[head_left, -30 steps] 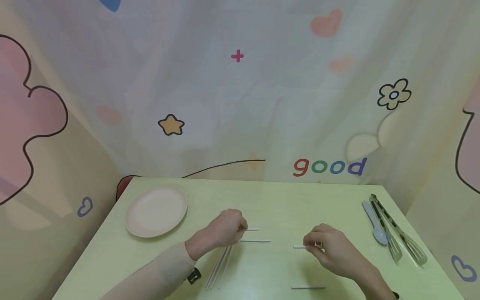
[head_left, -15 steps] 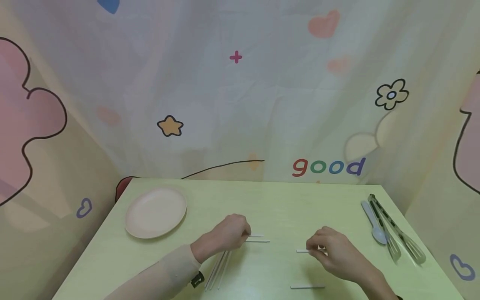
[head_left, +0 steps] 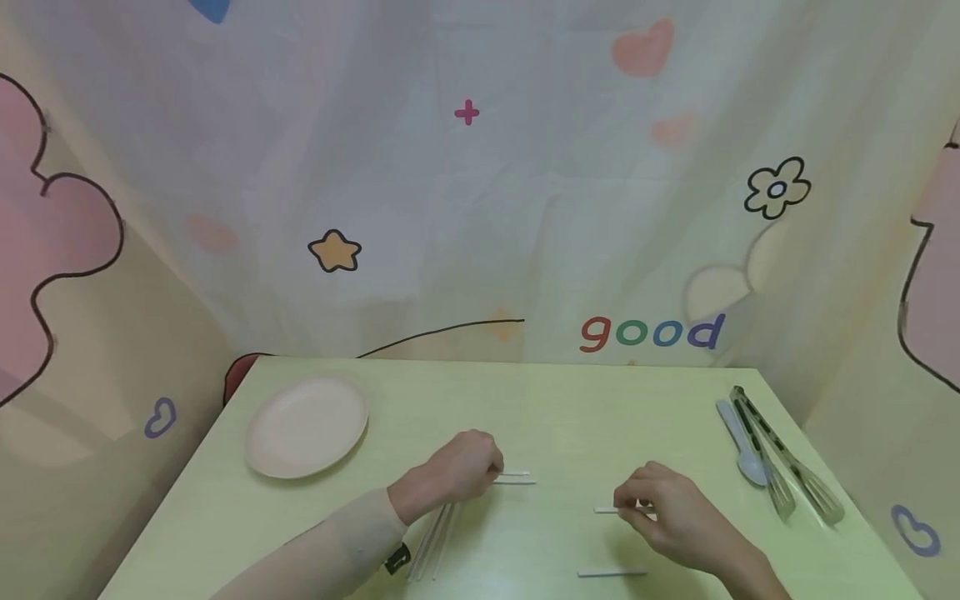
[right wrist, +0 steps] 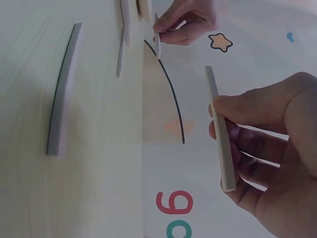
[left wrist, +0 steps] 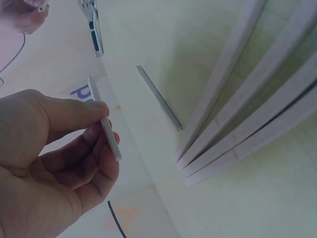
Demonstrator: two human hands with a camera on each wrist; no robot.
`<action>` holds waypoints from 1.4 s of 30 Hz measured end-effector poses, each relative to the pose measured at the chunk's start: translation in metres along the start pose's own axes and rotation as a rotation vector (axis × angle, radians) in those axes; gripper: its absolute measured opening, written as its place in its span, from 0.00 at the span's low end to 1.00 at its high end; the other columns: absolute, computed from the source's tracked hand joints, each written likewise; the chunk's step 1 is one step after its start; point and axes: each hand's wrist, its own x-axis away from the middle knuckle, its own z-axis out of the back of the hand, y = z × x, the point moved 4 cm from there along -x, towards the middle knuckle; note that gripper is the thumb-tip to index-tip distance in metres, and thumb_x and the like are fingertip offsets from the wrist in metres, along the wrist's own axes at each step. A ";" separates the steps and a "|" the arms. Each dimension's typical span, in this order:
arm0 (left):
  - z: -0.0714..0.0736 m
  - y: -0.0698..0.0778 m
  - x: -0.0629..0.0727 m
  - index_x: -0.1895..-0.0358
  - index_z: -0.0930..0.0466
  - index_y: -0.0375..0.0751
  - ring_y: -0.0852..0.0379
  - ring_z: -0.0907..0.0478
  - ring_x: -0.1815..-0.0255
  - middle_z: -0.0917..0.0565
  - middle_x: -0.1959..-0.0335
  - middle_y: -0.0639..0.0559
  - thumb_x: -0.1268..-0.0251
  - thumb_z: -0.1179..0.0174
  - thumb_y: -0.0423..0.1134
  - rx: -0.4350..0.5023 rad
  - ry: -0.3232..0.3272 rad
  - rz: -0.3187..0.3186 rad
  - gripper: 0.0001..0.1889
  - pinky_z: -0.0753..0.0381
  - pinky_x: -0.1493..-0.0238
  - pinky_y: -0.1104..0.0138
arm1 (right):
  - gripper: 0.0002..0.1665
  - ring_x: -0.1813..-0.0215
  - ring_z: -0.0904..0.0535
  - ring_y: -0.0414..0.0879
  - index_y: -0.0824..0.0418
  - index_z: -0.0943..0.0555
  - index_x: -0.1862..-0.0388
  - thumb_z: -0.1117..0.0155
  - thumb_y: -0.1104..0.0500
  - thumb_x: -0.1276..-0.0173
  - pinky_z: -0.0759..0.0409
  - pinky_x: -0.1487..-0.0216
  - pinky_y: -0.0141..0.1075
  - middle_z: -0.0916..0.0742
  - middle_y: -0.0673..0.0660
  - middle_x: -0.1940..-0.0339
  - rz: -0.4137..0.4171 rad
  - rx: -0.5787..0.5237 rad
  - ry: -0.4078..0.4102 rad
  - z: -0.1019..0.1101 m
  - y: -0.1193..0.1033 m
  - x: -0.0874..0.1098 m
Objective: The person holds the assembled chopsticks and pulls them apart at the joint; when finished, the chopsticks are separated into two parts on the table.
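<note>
In the head view my left hand (head_left: 467, 467) is over the middle of the table. Its thumb and fingers pinch a short white stick (left wrist: 111, 139), which is raised off the surface in the left wrist view. Another short stick (head_left: 522, 482) lies just below that hand. Several long white sticks (head_left: 429, 546) lie in a narrow fan nearer the front, partly hidden by the left hand and sleeve. To the right, my right hand (head_left: 671, 512) pinches a short white stick (right wrist: 225, 148) above the table. One more short stick (head_left: 612, 573) lies in front of it.
A round pale plate (head_left: 307, 427) is at the back left of the table. Along the right edge lie a pale blue spoon (head_left: 750, 462) and slotted metal tongs (head_left: 787, 458). A printed curtain (head_left: 420, 183) hangs behind the table.
Both hands have come slightly toward the front and right, each with its short stick. The view has turned a little right. The sticks, plate and utensils on the table stay put.
</note>
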 end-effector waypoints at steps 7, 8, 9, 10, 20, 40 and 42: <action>-0.004 0.003 -0.002 0.68 0.10 0.39 0.62 0.17 0.64 0.11 0.67 0.52 0.41 0.39 0.26 -0.002 -0.020 0.007 0.09 0.20 0.59 0.73 | 0.17 0.67 0.28 0.30 0.42 0.19 0.72 0.26 0.66 0.48 0.25 0.69 0.27 0.20 0.33 0.71 0.015 0.008 0.004 -0.005 0.000 0.006; -0.005 0.004 -0.002 0.67 0.10 0.40 0.61 0.16 0.63 0.11 0.67 0.52 0.41 0.38 0.27 -0.004 -0.024 0.009 0.08 0.20 0.60 0.74 | 0.17 0.67 0.28 0.31 0.43 0.19 0.72 0.26 0.66 0.48 0.25 0.69 0.27 0.20 0.33 0.71 0.019 0.007 0.006 -0.005 -0.001 0.006; -0.005 0.004 -0.002 0.67 0.10 0.40 0.61 0.16 0.62 0.11 0.66 0.52 0.41 0.38 0.27 -0.004 -0.031 0.016 0.07 0.20 0.61 0.74 | 0.17 0.67 0.28 0.31 0.42 0.19 0.72 0.26 0.66 0.47 0.25 0.69 0.27 0.20 0.34 0.70 0.024 0.007 0.004 -0.006 -0.001 0.007; -0.006 0.004 -0.003 0.66 0.10 0.40 0.61 0.15 0.61 0.11 0.65 0.53 0.40 0.37 0.28 -0.008 -0.037 0.025 0.07 0.20 0.61 0.75 | 0.17 0.67 0.28 0.31 0.42 0.19 0.71 0.26 0.66 0.47 0.25 0.69 0.28 0.20 0.34 0.70 0.029 0.009 0.004 -0.006 -0.001 0.007; -0.017 0.003 -0.004 0.65 0.10 0.43 0.62 0.15 0.62 0.11 0.65 0.55 0.39 0.35 0.33 -0.013 -0.073 0.059 0.05 0.20 0.64 0.75 | 0.16 0.66 0.27 0.30 0.42 0.19 0.70 0.27 0.66 0.45 0.25 0.69 0.27 0.19 0.34 0.70 0.034 -0.036 -0.035 -0.013 0.000 0.010; -0.032 0.001 -0.007 0.65 0.10 0.44 0.61 0.15 0.64 0.11 0.65 0.55 0.40 0.35 0.30 -0.020 -0.096 0.114 0.06 0.20 0.65 0.73 | 0.12 0.67 0.28 0.29 0.47 0.17 0.71 0.27 0.65 0.44 0.26 0.70 0.26 0.20 0.35 0.71 0.034 -0.058 -0.073 -0.021 -0.002 0.013; -0.033 0.000 -0.006 0.65 0.10 0.44 0.61 0.16 0.64 0.11 0.65 0.55 0.41 0.35 0.30 -0.020 -0.106 0.129 0.06 0.20 0.65 0.73 | 0.12 0.67 0.29 0.29 0.47 0.17 0.71 0.28 0.65 0.44 0.26 0.70 0.26 0.19 0.35 0.70 0.035 -0.065 -0.081 -0.022 -0.001 0.013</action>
